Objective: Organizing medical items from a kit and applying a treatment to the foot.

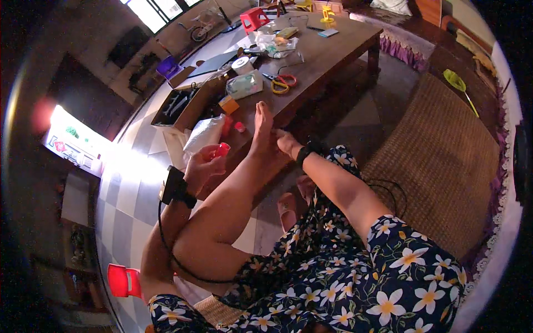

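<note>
My left hand (203, 166) holds a small red plastic bottle (224, 149), its open end tilted up and to the right. A small red cap (240, 127) stands on the wooden table near its edge. My bare foot (263, 125) rests on that table edge. At the side of the foot is my right hand (288, 142), its fingertips against or close to the skin; whether they grip anything is hidden. Both wrists wear black straps, and the left one carries a boxy device (170, 185) with a cable.
On the wooden table (329, 54) lie scissors (283, 83), a wipes-like soft pack (245, 84), a small orange box (229, 104) and a white plastic packet (204, 133). An open cardboard box (183, 104) holds black items. A red stool (123, 281) stands at left; slippers (287, 210) are below.
</note>
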The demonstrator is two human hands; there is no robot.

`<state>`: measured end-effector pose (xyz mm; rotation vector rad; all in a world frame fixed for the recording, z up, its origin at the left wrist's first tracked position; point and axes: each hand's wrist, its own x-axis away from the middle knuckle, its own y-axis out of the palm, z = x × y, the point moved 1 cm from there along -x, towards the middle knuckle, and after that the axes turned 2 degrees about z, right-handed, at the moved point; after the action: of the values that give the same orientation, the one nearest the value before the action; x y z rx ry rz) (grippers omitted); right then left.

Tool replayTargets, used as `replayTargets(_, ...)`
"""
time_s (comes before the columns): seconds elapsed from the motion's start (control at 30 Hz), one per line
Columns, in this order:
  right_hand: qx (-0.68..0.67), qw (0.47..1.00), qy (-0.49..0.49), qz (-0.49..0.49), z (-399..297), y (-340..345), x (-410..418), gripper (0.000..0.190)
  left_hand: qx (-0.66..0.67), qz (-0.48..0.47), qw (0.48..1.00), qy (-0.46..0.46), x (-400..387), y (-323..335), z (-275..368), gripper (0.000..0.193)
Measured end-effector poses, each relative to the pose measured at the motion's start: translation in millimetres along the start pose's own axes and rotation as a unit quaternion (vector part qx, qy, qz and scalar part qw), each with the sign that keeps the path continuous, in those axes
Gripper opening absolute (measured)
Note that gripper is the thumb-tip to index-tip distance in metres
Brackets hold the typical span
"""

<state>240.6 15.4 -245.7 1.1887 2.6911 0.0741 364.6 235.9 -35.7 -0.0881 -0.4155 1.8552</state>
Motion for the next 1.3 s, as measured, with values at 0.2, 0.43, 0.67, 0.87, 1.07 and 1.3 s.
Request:
replayTargets(0.2, 0.092, 0.993, 0.072, 0.018, -52.5, 39.7, 38.0, 0.054, 0.001, 0.005, 1.000, 0.006, 5.9, -15.7, -9.4, 0.037)
replayTargets(0.43, 0.059, 0.995, -0.043, 0.073, -13.5, -10.6, 14.8, 0.061, 0.002, 0.000, 0.999, 0.034, -12.3, 14.0, 6.2, 0.034)
replayTargets(0.67, 0.080, 0.993, -0.082, 0.016, 6.8, 50.7, 40.8, 0.059, 0.013, 0.034, 0.999, 0.032, 9.2, -16.0, -9.6, 0.037)
replayTargets(0.87, 0.294, 0.954, 0.033, 0.043, 49.4, 3.9, 26.3, 0.062, 0.025, -0.002, 0.999, 0.042, -18.1, 4.8, -5.6, 0.039)
replayTargets(1.07, -0.328, 0.944, 0.023, -0.022, 3.0, 37.9, 51.8, 0.067, 0.037, 0.029, 0.995, 0.092, -12.6, -4.0, 6.3, 0.034)
replayTargets(1.3, 0.073, 0.988, -0.132, -0.036, 47.8, 34.4, 69.9, 0.052, 0.032, -0.013, 0.997, 0.068, -26.5, 28.1, 37.6, 0.032)
